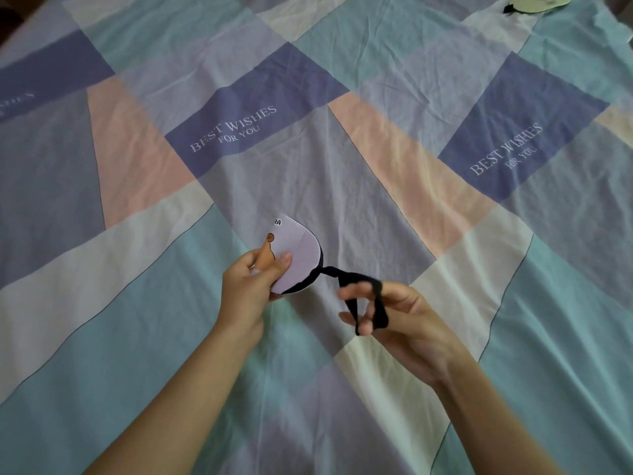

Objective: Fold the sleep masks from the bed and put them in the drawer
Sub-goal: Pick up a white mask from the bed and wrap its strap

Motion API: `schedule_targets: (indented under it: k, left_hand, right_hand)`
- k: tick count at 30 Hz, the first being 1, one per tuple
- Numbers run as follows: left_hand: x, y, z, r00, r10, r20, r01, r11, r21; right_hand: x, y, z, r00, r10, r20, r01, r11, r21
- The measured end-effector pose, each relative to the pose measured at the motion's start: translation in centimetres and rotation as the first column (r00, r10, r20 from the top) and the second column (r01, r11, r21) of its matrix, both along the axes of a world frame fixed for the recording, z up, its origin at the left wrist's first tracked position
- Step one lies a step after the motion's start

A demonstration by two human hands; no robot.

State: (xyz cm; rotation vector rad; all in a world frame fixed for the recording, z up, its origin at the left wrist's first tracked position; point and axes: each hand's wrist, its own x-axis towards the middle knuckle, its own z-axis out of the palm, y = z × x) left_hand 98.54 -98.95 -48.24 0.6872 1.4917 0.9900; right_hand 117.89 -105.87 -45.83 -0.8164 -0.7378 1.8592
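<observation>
The left hand (251,282) pinches the folded lilac sleep mask (299,258) above the bed (137,303). The right hand (394,313) has its fingers (356,291) curled through the mask's black strap (363,296).

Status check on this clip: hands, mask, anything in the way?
Left hand grips folded lilac mask. Right hand has black strap looped over fingers. Second mask lies on bed, far corner. No drawer in view.
</observation>
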Motion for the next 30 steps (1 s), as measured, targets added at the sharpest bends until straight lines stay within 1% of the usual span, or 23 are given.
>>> schedule_targets:
  k: [2, 4, 8, 10, 11, 12, 14, 15, 16, 18, 19, 21, 23, 25, 27, 28, 29, 30]
  left_hand:
    - [0.2, -0.2, 0.5, 0.997, -0.036, 0.065, 0.038, 0.999, -0.031]
    - [0.5, -0.5, 1.0, 0.994, -0.075, 0.08, 0.078, 0.996, -0.035]
    - [0.6, -0.5, 1.7, 0.996, -0.047, 0.074, 0.049, 0.998, -0.029]
    - [0.7, -0.5, 2.0, 0.995, -0.063, 0.078, 0.064, 0.998, -0.008]
    - [0.7, -0.5, 2.2, 0.993, -0.086, 0.075, 0.085, 0.996, 0.012]
    - [0.6, -0.6, 2.3, 0.992, -0.113, 0.063, 0.111, 0.993, 0.032]
    - [0.3, -0.8, 2.5, 0.982, -0.187, 0.03, 0.185, 0.98, 0.07]
    - [0.1, -0.8, 2.6, 0.971, -0.237, 0.005, 0.236, 0.968, 0.086]
    - [-0.1, -0.8, 2.7, 0.955, -0.297, -0.022, 0.298, 0.949, 0.104]
    - [-0.4, -0.8, 2.9, 0.903, -0.424, -0.071, 0.43, 0.892, 0.142]
    - [-0.5, -0.8, 3.1, 0.868, -0.486, -0.102, 0.497, 0.853, 0.16]
    - [-0.5, -1.1, 3.2, 0.762, -0.607, -0.225, 0.644, 0.75, 0.155]
    - [-0.4, -1.4, 3.2, 0.633, -0.696, -0.338, 0.759, 0.644, 0.096]
    - [-0.2, -1.6, 3.5, 0.506, -0.746, -0.433, 0.828, 0.56, 0.003]
    - [-0.1, -1.7, 3.7, 0.38, -0.763, -0.523, 0.862, 0.497, -0.099]
    - [0.0, -1.8, 3.6, 0.355, -0.758, -0.547, 0.865, 0.488, -0.114]
    - [-0.1, -2.0, 3.5, 0.371, -0.758, -0.536, 0.86, 0.499, -0.11]
    - [-0.1, -2.2, 3.3, 0.421, -0.756, -0.501, 0.848, 0.525, -0.079]
  right_hand:
    - [-0.4, -0.2, 0.0, 0.979, -0.114, -0.171, 0.109, 0.993, -0.039]
    - [-0.9, -0.3, 0.0, 0.932, -0.24, -0.272, 0.22, 0.97, -0.102]
    - [-1.8, -0.5, 0.0, 0.827, -0.431, -0.362, 0.374, 0.901, -0.219]
    - [-2.3, -0.4, 0.3, 0.795, -0.495, -0.35, 0.428, 0.867, -0.256]
    - [-2.6, -0.4, 0.3, 0.806, -0.518, -0.286, 0.453, 0.851, -0.265]
    - [-2.7, -0.3, 0.2, 0.83, -0.528, -0.18, 0.48, 0.84, -0.252]
    - [-2.7, -0.3, -0.1, 0.857, -0.507, 0.09, 0.515, 0.849, -0.117]
    - [-2.7, -0.3, -0.1, 0.855, -0.481, 0.194, 0.496, 0.867, -0.04]
    - [-2.7, -0.5, -0.1, 0.857, -0.441, 0.267, 0.454, 0.891, 0.015]
    - [-2.7, -0.6, 0.1, 0.854, -0.352, 0.384, 0.35, 0.934, 0.076]
    - [-2.8, -0.7, 0.3, 0.849, -0.308, 0.43, 0.293, 0.951, 0.103]
    - [-3.0, -0.7, 0.6, 0.829, -0.261, 0.494, 0.215, 0.965, 0.149]
    - [-3.1, -0.7, 0.5, 0.79, -0.296, 0.537, 0.239, 0.955, 0.176]
    - [-3.3, -0.8, 0.4, 0.721, -0.317, 0.617, 0.22, 0.948, 0.229]
    - [-3.7, -0.9, 0.1, 0.634, -0.279, 0.722, 0.125, 0.958, 0.26]
    - [-3.9, -0.9, 0.0, 0.615, -0.265, 0.743, 0.11, 0.962, 0.252]
    - [-4.0, -0.9, 0.0, 0.62, -0.253, 0.742, 0.115, 0.966, 0.233]
    - [-4.0, -0.9, -0.1, 0.634, -0.247, 0.733, 0.129, 0.968, 0.214]
